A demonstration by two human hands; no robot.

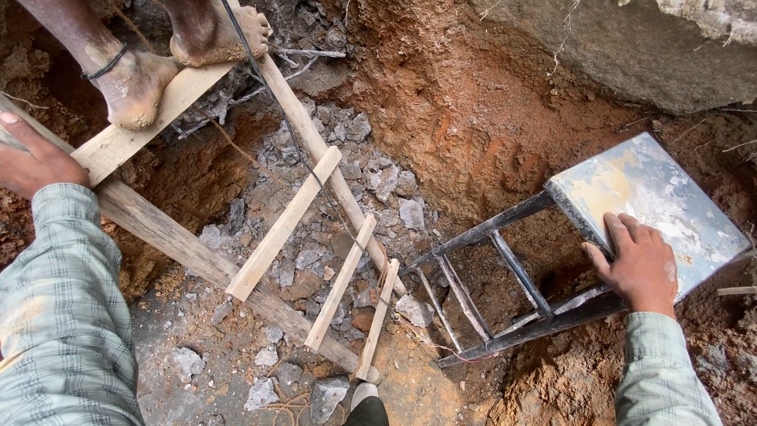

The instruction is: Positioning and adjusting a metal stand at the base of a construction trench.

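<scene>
Red-brown earth pit (473, 118) w/ grey rubble (378, 189) on its floor; large grey rock (631, 47) at top right edge

Metal stool (552, 252), dark frame w/ pale worn square seat, lies tipped on the pit's right slope. Long axis runs lower left to upper right: legs point down-left into the pit, seat faces up-right. Cross-rungs visible between legs

R hand (639, 264) lies flat on seat's lower-left edge, fingers spread apart, palm down; not clamped round anything, just pressing on the seat. Green check sleeve (658, 371) behind it

L hand (31, 162) at far left edge, resting on upper end of wood ladder (260, 260); fingers curled, but whether it grips the rail cannot be told, view is cut off. Ladder's long rails run upper left to lower right across the pit, w/ loose, uneven slat rungs nailed crosswise

Another person's bare feet (142, 79) stand on a plank (150, 114) at top left, one ankle w/ dark band. Thin black cord (292, 134) runs down along one rail

Stool and ladder sit well apart except near the pit centre, where stool legs come near the rail end
</scene>
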